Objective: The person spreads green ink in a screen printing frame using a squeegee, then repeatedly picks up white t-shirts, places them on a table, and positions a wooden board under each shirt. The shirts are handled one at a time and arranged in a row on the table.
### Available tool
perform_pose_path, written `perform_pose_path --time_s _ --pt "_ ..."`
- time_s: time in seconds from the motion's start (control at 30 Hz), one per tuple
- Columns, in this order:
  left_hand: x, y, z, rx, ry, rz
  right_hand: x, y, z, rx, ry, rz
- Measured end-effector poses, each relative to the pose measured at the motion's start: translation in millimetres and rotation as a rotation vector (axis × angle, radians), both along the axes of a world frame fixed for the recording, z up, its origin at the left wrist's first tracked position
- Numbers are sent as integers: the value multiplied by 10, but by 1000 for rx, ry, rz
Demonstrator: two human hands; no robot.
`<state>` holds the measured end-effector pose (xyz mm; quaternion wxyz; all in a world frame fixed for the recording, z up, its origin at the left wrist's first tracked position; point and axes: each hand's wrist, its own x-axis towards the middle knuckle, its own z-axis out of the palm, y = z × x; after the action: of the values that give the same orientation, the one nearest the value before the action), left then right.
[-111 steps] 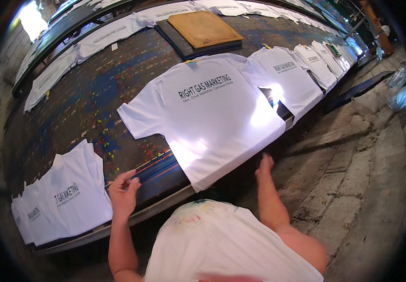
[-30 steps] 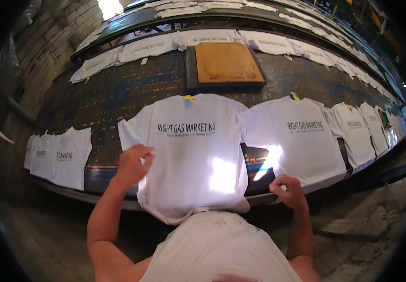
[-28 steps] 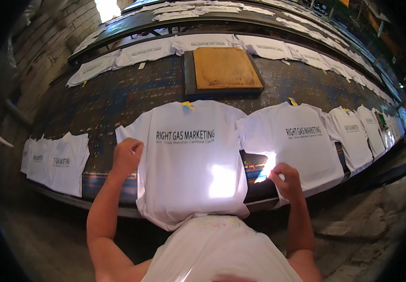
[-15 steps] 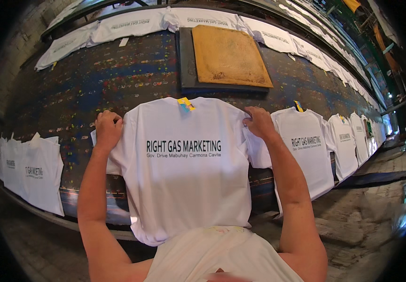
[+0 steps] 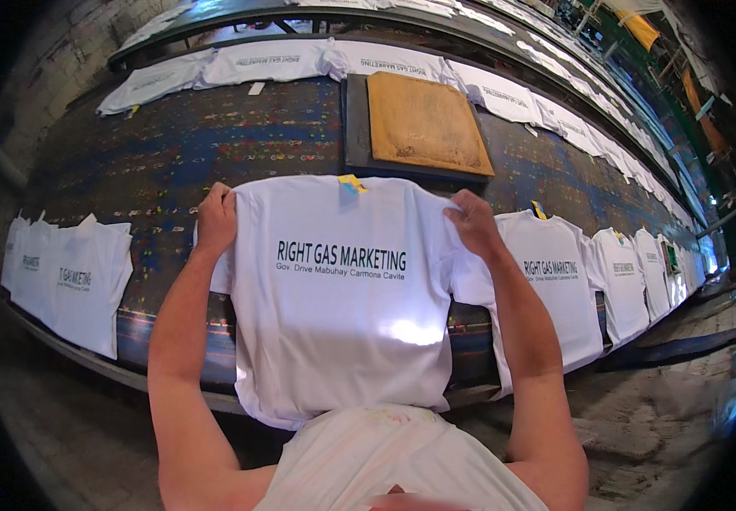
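A white T-shirt [image 5: 338, 319] with dark printed lettering lies in front of me on the long, paint-spotted dark table [image 5: 189, 145], its lower end at the near edge by my body. My left hand [image 5: 216, 217] is closed on its left shoulder. My right hand [image 5: 472, 223] pinches the right shoulder, level with the other. A yellow-and-blue tag [image 5: 351, 185] shows at the collar. Beside it on the right lies another printed shirt [image 5: 555, 315], partly behind my right arm.
An ochre board [image 5: 428, 119] on a darker board rests mid-table. Printed shirts line the far edge [image 5: 266, 64] and continue along the right; more overlap at the left [image 5: 87, 315]. Further tables with shirts stand behind. A rough floor [image 5: 658, 426] shows at lower right.
Both my hands have moved up from the shirt's lower sides to its shoulders and closed on them. The view has shifted slightly with my head.
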<state>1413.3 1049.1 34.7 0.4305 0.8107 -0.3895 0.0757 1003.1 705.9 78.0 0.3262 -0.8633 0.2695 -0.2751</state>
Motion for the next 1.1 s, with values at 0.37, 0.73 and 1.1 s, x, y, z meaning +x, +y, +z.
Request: perform_pose_path --time_s 0.37,0.73,1.1 --pt "-266 929 2838 -150 -646 106 -977 -352 2056 -125 -497 -67" --pt "-351 1143 4684 -225 -1207 307 -1371 -457 4069 -803 -371 -406" --pt "289 288 5389 79 -1121 620 -541 -1315 4931 -1265 -235 -662"
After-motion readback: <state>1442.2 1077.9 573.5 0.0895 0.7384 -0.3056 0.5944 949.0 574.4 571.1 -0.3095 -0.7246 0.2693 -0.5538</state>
